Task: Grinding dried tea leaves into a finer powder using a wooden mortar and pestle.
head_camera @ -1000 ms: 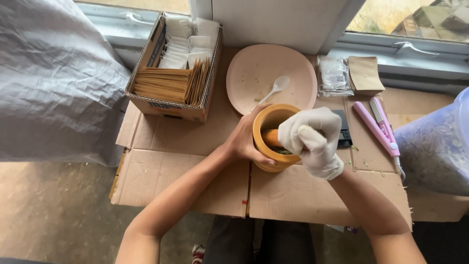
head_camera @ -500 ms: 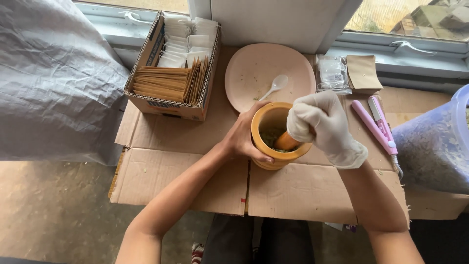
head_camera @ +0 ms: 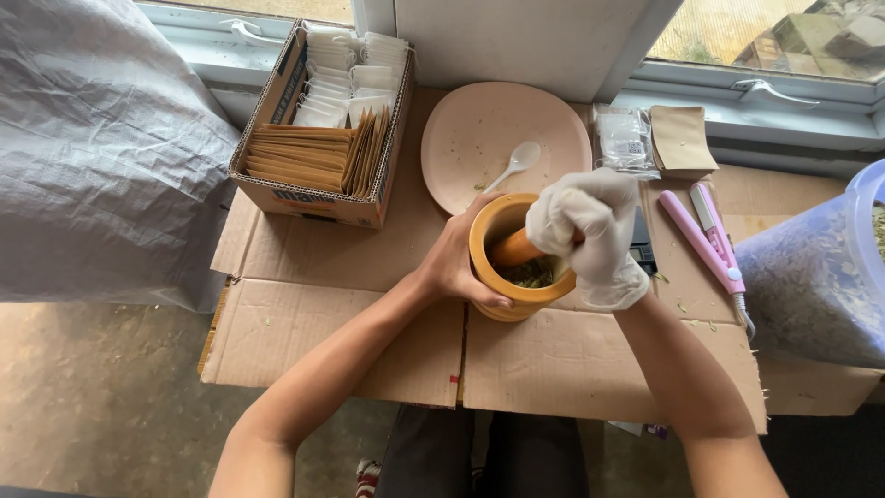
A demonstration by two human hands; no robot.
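Observation:
A yellow-orange mortar (head_camera: pixel 498 304) stands on flattened cardboard (head_camera: pixel 313 332) in the middle of the head view, with greenish crushed herb inside. My bare left hand (head_camera: pixel 454 263) wraps around the mortar's left side. My right hand (head_camera: pixel 585 231), in a white glove, grips an orange wooden pestle (head_camera: pixel 513 249) that slants down into the mortar. The pestle's lower end is hidden in the herb.
Behind the mortar lies a pink plate (head_camera: pixel 479 134) with a white spoon (head_camera: pixel 514 162). A cardboard box (head_camera: pixel 318 120) of brown and white sachets sits back left. A pink sealer tool (head_camera: pixel 705 235), small packets (head_camera: pixel 622 138), a clear tub of dried herb (head_camera: pixel 816 277) and a grey sack (head_camera: pixel 101 157) surround the spot.
My gloved right hand has swung the pestle around inside the mortar, first out to the right, then back over the rim. The left hand has kept its hold on the mortar.

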